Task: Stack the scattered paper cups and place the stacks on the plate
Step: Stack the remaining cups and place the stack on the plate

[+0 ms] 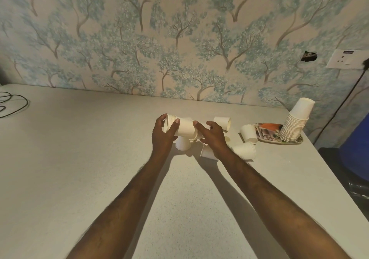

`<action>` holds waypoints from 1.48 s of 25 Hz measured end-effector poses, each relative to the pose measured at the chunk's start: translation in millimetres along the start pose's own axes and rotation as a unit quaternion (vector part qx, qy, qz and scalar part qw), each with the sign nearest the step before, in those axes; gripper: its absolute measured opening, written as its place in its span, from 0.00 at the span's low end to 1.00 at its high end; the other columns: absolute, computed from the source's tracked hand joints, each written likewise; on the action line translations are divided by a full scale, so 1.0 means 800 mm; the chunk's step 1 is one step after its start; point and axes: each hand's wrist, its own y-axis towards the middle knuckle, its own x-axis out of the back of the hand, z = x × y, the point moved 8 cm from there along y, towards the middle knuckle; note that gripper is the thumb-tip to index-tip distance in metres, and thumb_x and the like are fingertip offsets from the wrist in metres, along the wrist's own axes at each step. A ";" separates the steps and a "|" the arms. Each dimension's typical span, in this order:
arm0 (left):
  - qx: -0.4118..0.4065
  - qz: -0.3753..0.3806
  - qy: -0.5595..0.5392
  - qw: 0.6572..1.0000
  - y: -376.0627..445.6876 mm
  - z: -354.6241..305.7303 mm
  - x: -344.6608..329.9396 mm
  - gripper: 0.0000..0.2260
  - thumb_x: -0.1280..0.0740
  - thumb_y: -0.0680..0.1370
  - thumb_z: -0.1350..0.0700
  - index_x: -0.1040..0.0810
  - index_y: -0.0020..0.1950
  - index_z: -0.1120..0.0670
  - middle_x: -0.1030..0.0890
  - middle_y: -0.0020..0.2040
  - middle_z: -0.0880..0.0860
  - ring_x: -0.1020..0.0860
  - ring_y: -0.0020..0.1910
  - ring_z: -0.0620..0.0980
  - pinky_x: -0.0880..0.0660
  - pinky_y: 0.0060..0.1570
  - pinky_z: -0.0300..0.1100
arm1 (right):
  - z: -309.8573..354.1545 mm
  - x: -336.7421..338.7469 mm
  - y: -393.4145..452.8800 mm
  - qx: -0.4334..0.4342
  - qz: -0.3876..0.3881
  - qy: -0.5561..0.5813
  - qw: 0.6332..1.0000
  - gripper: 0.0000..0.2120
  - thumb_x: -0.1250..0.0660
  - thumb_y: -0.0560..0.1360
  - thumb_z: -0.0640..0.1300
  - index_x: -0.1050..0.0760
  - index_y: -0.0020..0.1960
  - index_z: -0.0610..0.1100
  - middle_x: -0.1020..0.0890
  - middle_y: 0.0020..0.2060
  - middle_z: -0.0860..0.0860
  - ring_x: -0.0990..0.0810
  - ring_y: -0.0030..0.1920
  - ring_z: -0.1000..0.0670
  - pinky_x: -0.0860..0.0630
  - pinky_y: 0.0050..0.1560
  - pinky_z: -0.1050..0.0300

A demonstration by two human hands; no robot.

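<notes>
My left hand (162, 134) grips a short stack of white paper cups (184, 129) held on its side above the table, rims to the left. My right hand (212, 135) holds the stack's other end, where another cup meets it. Loose white cups lie around and under my hands: one upside down (182, 143), one under my right wrist (207, 151), one on its side (244, 150), one near the plate (248, 134), one behind (222, 123). A tall cup stack (295, 124) stands upside down on the patterned plate (265, 137) at the right.
The grey table (99, 148) runs to the wallpapered wall. A black cable (14, 105) lies at the far left. A wall socket (345, 61) with a cable sits at the right, and a blue object (357, 143) stands beyond the table's right edge.
</notes>
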 end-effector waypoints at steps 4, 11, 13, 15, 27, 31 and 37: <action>0.005 -0.002 0.019 1.000 -0.002 0.002 -0.012 0.24 0.27 0.78 0.46 0.29 0.72 0.49 0.25 0.65 0.49 0.22 0.60 0.51 0.19 0.41 0.36 | 0.010 -0.008 -0.010 0.019 0.004 0.006 1.000 0.36 0.25 0.71 0.60 0.30 0.71 0.42 0.30 0.68 0.44 0.24 0.65 0.44 0.19 0.60 0.44; 0.031 0.033 -0.010 0.999 -0.003 0.013 -0.031 0.29 0.24 0.76 0.48 0.30 0.74 0.50 0.25 0.68 0.53 0.22 0.61 0.50 0.16 0.42 0.41 | 0.011 -0.010 -0.019 0.045 0.048 0.027 0.997 0.22 0.38 0.81 0.57 0.24 0.64 0.41 0.21 0.61 0.44 0.19 0.59 0.44 0.16 0.52 0.48; 0.021 0.024 0.000 0.999 -0.001 0.013 -0.031 0.29 0.24 0.76 0.51 0.30 0.74 0.52 0.26 0.70 0.54 0.23 0.64 0.54 0.17 0.40 0.38 | 0.011 -0.003 -0.020 0.063 0.042 -0.008 0.997 0.20 0.42 0.84 0.55 0.25 0.64 0.42 0.20 0.59 0.44 0.19 0.58 0.43 0.17 0.51 0.48; 0.012 0.007 0.003 1.000 0.002 0.012 -0.026 0.29 0.24 0.76 0.53 0.30 0.74 0.53 0.26 0.70 0.55 0.24 0.64 0.55 0.18 0.38 0.36 | 0.016 0.011 -0.019 0.143 0.016 -0.155 0.977 0.19 0.44 0.84 0.53 0.25 0.65 0.42 0.21 0.59 0.45 0.20 0.59 0.43 0.22 0.54 0.50; 0.008 -0.021 -0.026 0.999 0.007 0.010 -0.012 0.25 0.25 0.77 0.54 0.29 0.72 0.52 0.24 0.63 0.51 0.22 0.58 0.48 0.19 0.37 0.35 | -0.035 0.003 -0.032 0.276 0.091 -0.550 0.783 0.37 0.25 0.70 0.58 0.32 0.72 0.44 0.27 0.67 0.47 0.25 0.62 0.44 0.27 0.59 0.48; 0.010 -0.020 -0.033 0.999 0.007 0.012 -0.010 0.26 0.25 0.77 0.55 0.29 0.73 0.53 0.24 0.63 0.51 0.22 0.58 0.49 0.19 0.37 0.36 | -0.036 0.005 -0.032 0.285 0.068 -0.565 0.771 0.37 0.24 0.70 0.54 0.33 0.73 0.44 0.25 0.65 0.47 0.24 0.61 0.45 0.27 0.57 0.49; 0.016 -0.017 -0.018 1.000 0.009 0.015 -0.010 0.26 0.25 0.77 0.55 0.29 0.73 0.53 0.25 0.64 0.51 0.22 0.60 0.52 0.17 0.39 0.38 | -0.023 0.009 -0.039 0.300 0.069 -0.460 0.833 0.38 0.25 0.72 0.46 0.38 0.77 0.40 0.23 0.65 0.44 0.23 0.61 0.43 0.26 0.60 0.47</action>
